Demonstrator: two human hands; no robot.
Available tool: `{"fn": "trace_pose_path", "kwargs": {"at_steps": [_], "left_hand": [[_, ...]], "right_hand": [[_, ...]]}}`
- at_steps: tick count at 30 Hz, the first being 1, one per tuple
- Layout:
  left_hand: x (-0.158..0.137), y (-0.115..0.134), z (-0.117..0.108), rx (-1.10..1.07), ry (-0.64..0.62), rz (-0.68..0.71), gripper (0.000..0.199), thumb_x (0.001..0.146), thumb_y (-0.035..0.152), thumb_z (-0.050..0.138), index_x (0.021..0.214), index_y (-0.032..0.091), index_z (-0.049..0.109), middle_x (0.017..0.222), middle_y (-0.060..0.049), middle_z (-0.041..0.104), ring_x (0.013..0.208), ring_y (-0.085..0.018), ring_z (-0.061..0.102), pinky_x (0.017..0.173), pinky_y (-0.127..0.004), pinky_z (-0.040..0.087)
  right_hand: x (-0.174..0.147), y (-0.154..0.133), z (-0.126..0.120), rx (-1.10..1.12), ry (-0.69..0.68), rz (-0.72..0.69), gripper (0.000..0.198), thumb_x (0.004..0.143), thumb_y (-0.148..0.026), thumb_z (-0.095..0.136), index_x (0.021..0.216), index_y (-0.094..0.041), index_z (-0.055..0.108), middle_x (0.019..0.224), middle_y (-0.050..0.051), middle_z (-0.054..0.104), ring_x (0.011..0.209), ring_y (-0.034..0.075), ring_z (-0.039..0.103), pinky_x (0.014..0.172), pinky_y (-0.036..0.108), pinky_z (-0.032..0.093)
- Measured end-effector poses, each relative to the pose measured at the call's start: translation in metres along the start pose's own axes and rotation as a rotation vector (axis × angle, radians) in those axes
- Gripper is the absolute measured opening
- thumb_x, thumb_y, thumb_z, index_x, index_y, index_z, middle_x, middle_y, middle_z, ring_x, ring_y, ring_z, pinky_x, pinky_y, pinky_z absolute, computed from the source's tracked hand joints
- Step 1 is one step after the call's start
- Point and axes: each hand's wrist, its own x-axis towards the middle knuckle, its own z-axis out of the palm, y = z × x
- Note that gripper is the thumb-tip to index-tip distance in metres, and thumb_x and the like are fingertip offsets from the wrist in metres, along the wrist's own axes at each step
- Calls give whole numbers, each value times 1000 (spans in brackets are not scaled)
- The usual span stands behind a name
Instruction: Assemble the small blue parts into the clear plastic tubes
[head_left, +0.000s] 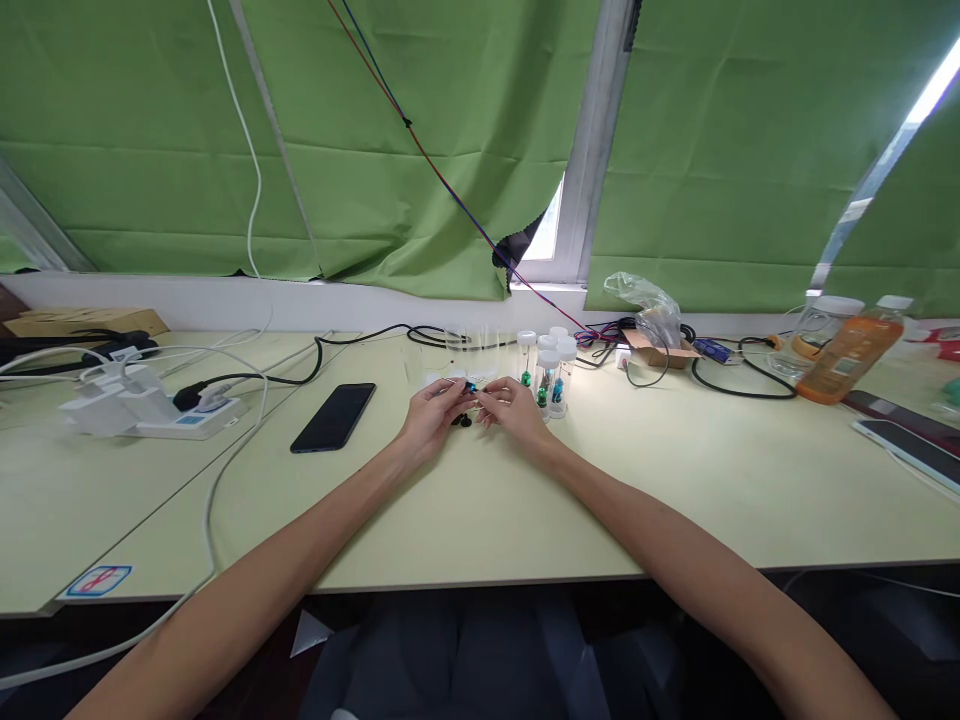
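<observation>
Near the middle of the desk, my left hand [433,418] is closed in a pinch around a small shiny blue and dark piece [470,387], too small to name exactly. My right hand [517,410] meets it from the other side, fingers pinched at the piece's right end; what they grip is too small to make out. Small black round pieces [465,421] lie on the desk just below the fingers. Beside my right hand stand several clear tubes with white caps [547,365], with green and blue pieces inside. Clear open containers [480,345] stand behind my hands.
A black phone [333,418] lies left of my hands. Further left is a white power strip [187,420] with plugs and cables. On the right are a small cardboard box [660,350], a tilted bottle of orange liquid [851,352] and a white-edged phone [911,450].
</observation>
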Motion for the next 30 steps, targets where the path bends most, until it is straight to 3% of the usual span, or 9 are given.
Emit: {"fn": "trace_pose_path", "kwargs": {"at_steps": [8,13,23,30], "left_hand": [[1,-1,-1,23,-23,-1,26,59,27,87,74,13,70,78,-3,66,76,-16,67,75,-28,55],[0,-1,0,8,-38,11,25,60,25,86,74,12,69,80,-4,67,76,-15,67,78,-29,55],[2,-2,-2,-12,5,30,27,59,26,87,72,12,68,78,-4,67,72,-14,66,76,-29,55],[3,-3,-2,3,-13,25,26,60,25,87,74,12,69,78,-4,67,74,-15,67,76,-28,55]], "right_hand": [[1,3,-1,-35,-86,36,42,82,-57,63,74,-17,53,58,-1,60,46,12,62,43,21,47],[0,2,-1,-30,-90,111,45,87,-59,54,73,-17,53,54,-2,57,43,12,60,39,21,46],[0,1,0,-49,-7,-1,35,75,-41,74,88,-19,51,74,-2,64,50,10,63,47,22,49],[1,4,-1,-70,-57,-1,39,80,-54,65,77,-17,54,63,-2,61,49,10,62,45,21,48]]}}
